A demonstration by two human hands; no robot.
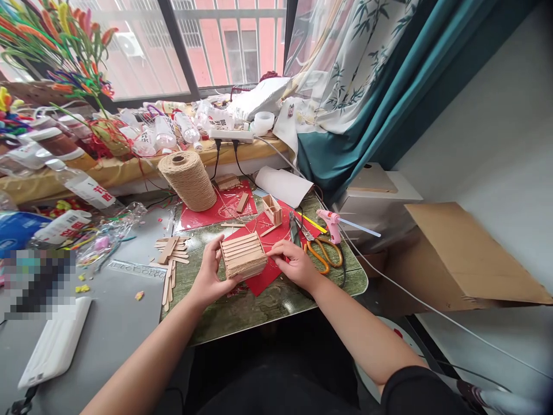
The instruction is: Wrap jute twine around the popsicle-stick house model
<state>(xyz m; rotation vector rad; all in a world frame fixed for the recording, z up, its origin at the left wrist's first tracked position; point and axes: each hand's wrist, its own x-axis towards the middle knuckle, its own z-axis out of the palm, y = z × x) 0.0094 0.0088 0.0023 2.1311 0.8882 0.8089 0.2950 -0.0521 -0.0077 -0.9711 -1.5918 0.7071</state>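
Note:
My left hand grips a small box made of craft sticks, thumb at its near edge and fingers along its left side. Flat sticks line the upper face, and rows of twine wrap the near side. At the box's right corner, the fingertips of my right hand are pinched on what looks like a thin strand of twine. A large twine spool stands behind, with loose strands trailing over red sheets. Just beyond the box sits a smaller wooden stick frame.
Orange-handled scissors, pliers and a pink glue gun lie to the right. Loose craft sticks and a clear ruler are left. A power strip rests on the cluttered sill; a white cable crosses the right side.

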